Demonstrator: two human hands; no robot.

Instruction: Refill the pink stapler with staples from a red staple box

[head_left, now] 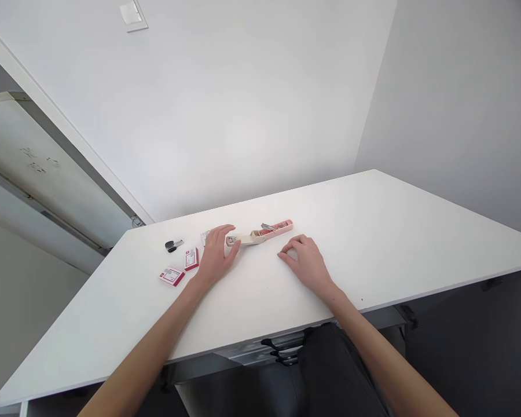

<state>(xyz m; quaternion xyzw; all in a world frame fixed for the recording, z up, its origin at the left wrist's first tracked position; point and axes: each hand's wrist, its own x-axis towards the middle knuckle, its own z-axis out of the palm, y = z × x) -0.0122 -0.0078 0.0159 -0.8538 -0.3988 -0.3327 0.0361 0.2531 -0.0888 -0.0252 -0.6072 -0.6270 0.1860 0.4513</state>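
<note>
2 boxes (191, 258) left of stapler (264, 231), on table (395, 243)

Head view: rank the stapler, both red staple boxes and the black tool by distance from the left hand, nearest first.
1. Stapler: touching the left hand on its thumb side.
2. Nearer red box: just left of the hand.
3. Black tool and far red box: farther left, the tool behind and the box in front; too close to call.
</note>
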